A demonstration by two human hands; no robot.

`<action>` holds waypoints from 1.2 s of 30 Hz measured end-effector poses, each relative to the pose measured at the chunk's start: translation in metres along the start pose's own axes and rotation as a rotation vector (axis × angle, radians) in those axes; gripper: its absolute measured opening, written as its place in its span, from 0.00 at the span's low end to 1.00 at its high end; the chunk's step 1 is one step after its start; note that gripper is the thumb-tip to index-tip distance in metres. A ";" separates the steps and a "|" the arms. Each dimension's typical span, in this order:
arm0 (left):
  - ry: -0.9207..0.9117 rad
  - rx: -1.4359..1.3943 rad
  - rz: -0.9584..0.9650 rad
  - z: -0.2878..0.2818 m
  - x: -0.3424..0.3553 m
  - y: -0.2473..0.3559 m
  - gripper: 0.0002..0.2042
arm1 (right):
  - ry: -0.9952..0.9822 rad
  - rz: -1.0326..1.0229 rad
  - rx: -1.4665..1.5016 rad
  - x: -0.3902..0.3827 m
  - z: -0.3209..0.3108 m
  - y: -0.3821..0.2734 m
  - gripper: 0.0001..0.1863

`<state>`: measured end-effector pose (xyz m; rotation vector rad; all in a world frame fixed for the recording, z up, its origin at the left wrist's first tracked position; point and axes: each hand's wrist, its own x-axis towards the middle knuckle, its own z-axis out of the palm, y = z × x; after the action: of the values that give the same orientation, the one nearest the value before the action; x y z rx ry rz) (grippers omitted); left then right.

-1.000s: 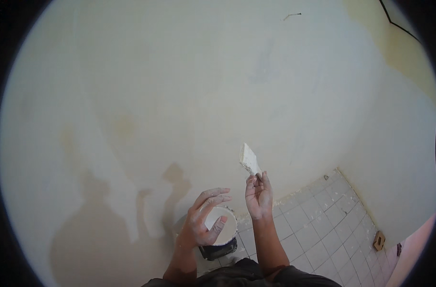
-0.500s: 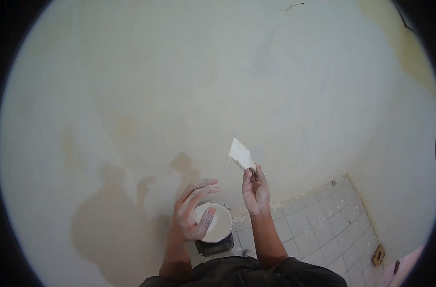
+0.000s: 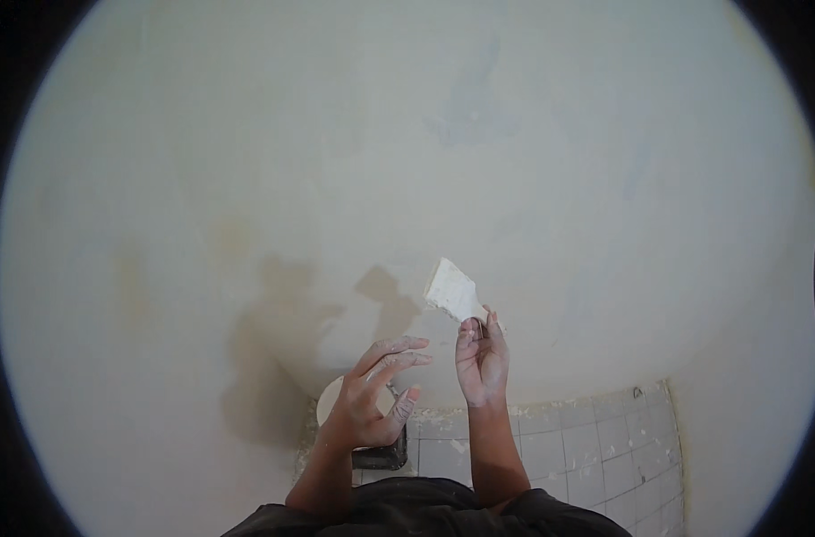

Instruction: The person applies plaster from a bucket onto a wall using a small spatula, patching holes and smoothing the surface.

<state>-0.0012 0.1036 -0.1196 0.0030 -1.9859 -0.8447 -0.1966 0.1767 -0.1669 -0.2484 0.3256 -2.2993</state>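
Observation:
My right hand is closed on the handle of a putty knife. Its broad blade points up and to the left, and a whitish paste coats it, rough along the lower edge. To its left, my left hand is held with fingers apart and curved, nothing between them. Pale smears mark the skin of both hands. Below and behind the left hand stands a round bucket of off-white paste, partly hidden by that hand and forearm. A dark base shows under it.
A pale wall fills most of the view, with a few greyish and yellowish patches. At its foot runs a grey tiled floor with white splashes. Another wall meets it on the right. Shadows of me and the knife fall on the wall.
The view has shifted, so bucket and shadows sit differently in it. My left hand has come a little nearer the putty knife. The right hand's grip looks the same.

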 end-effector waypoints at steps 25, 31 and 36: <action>0.092 0.286 0.056 0.015 -0.005 0.146 0.16 | -0.224 0.069 -0.076 -0.031 0.068 -0.079 0.07; 0.093 0.422 0.084 0.028 -0.004 0.243 0.18 | -0.633 -0.372 -0.498 -0.053 0.190 -0.213 0.10; 0.056 0.508 0.024 0.012 0.000 0.307 0.19 | -0.796 -0.694 -0.985 -0.090 0.299 -0.254 0.15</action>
<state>0.0889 0.3447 0.0488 0.2919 -2.0914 -0.3024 -0.2267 0.3635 0.1884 -1.9396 1.0318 -2.2194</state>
